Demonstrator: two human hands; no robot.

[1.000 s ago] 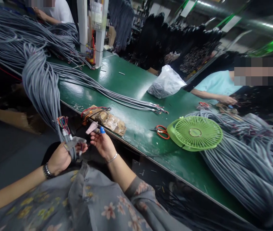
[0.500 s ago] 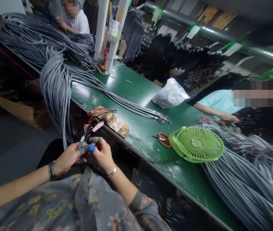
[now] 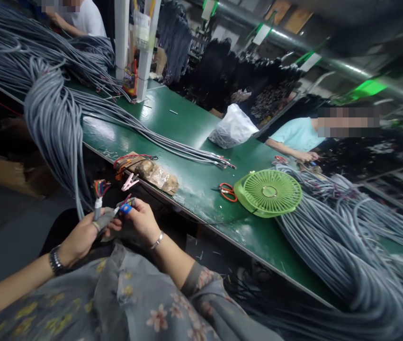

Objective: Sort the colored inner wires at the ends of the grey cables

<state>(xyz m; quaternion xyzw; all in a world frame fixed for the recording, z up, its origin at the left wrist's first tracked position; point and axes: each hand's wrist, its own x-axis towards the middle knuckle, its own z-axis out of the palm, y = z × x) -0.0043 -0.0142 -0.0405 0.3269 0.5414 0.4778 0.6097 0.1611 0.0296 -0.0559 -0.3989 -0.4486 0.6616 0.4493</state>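
Note:
My left hand (image 3: pixel 86 234), with grey finger covers, is closed round the end of a grey cable (image 3: pixel 97 204). White wrap rings that end, and a fan of thin coloured wires (image 3: pixel 101 186) sticks up above it. Close beside it, my right hand (image 3: pixel 143 221) wears a blue finger cover and pinches a thin wire (image 3: pixel 119 207) with a whitish part, which reaches toward my left fingers. Its exact shape is partly hidden by the fingertips. Just beyond my right hand, a pink clip (image 3: pixel 130 182) is at the table edge.
A thick bundle of grey cables (image 3: pixel 55 109) hangs over the green table's (image 3: pixel 201 189) edge. On the table are a wrapped brown bundle (image 3: pixel 156 174), orange-handled scissors (image 3: pixel 227 191), a green fan (image 3: pixel 269 192), a plastic bag (image 3: pixel 233 127) and more cables (image 3: pixel 343 246). Two people sit across.
My hands have moved slightly apart, and the coloured wires now stand clear to the left of the pink clip. The whole view has shifted, so the table things appear further left.

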